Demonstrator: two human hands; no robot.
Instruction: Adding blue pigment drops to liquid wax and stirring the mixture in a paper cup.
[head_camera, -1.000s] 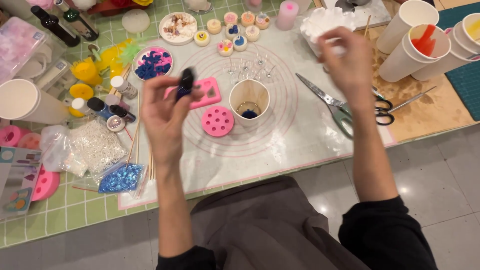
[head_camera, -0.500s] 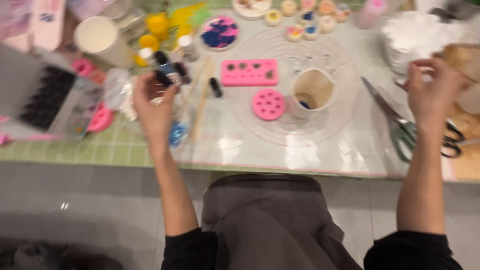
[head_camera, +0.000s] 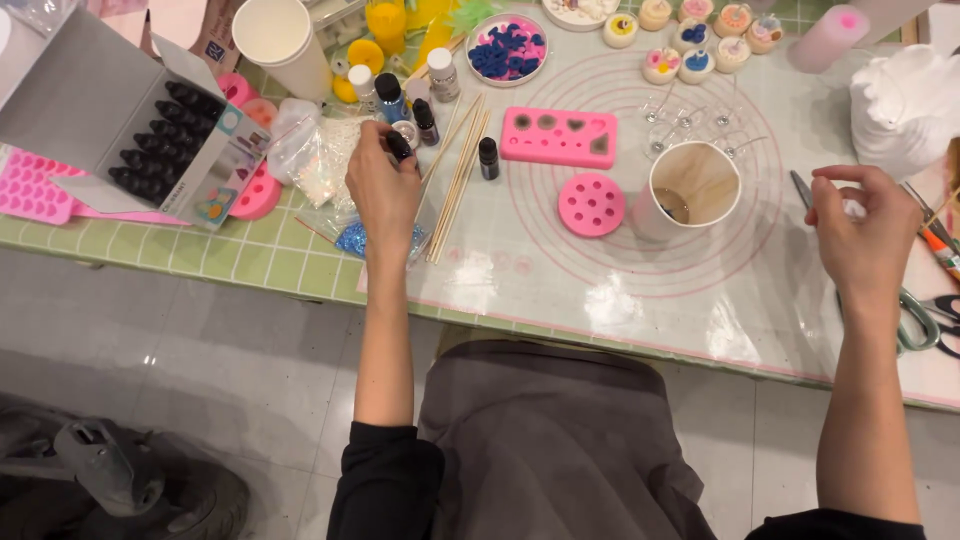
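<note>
My left hand (head_camera: 383, 190) grips a small black dropper bottle (head_camera: 399, 146) over the left part of the table, close to several small bottles (head_camera: 425, 115) and a bundle of wooden sticks (head_camera: 457, 175). A bag of blue glitter (head_camera: 352, 238) lies just under that hand. My right hand (head_camera: 862, 232) hovers above the clear mat at the right with curled fingers; I cannot tell whether it pinches anything. A paper cup (head_camera: 693, 188) with dark liquid stands between the hands, beside a round pink mould (head_camera: 591, 204) and a rectangular pink mould (head_camera: 558, 137).
An open grey box of black bottles (head_camera: 140, 130) sits at the left, a tall white cup (head_camera: 282, 42) behind it. Scissors (head_camera: 915, 310) lie at the right edge near a white crumpled bag (head_camera: 908, 105). Small filled moulds (head_camera: 700, 40) and a dish of blue pieces (head_camera: 508, 47) line the back.
My left hand has lowered the small black bottle toward the bottles at the left. My right hand has come down from the back right to above the mat. The view shifted left.
</note>
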